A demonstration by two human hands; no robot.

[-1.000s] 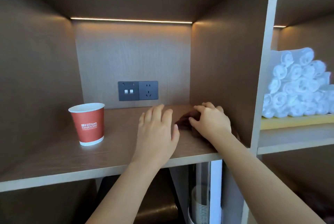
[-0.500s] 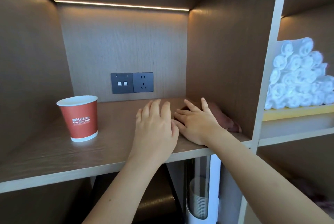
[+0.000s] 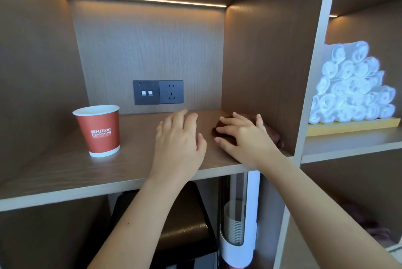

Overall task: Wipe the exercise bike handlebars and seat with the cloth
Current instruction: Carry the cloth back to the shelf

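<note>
Since half a second back my right hand (image 3: 243, 138) has slid right, away from the left, and now sits flat on the cloth (image 3: 274, 136) instead of touching the left hand's fingertips. Left hand (image 3: 180, 138) barely shifted.

Right fingers (image 3: 228, 120) are spread, palm down, pressing the dark brown cloth onto the shelf (image 3: 65, 166). No pinch yet; thumb (image 3: 224, 143) lies along the near edge of the fabric. Cloth is crumpled in the back right corner of the cubby, up against the side panel (image 3: 261, 62), mostly hidden under the hand. Spread makes sense: it's bunched, and a wide palm gathers more of it before closing.

Left fingers are loosely together and slightly curled, resting on bare shelf just beside the right hand, holding nothing. Probably just bracing.

Red paper cup (image 3: 98, 130) stands well apart to the left, out of the way. Rolled white towels (image 3: 352, 86) sit in the next compartment.

No bike in view. My read: step in hand is picking up the cloth, wiping not started.
</note>
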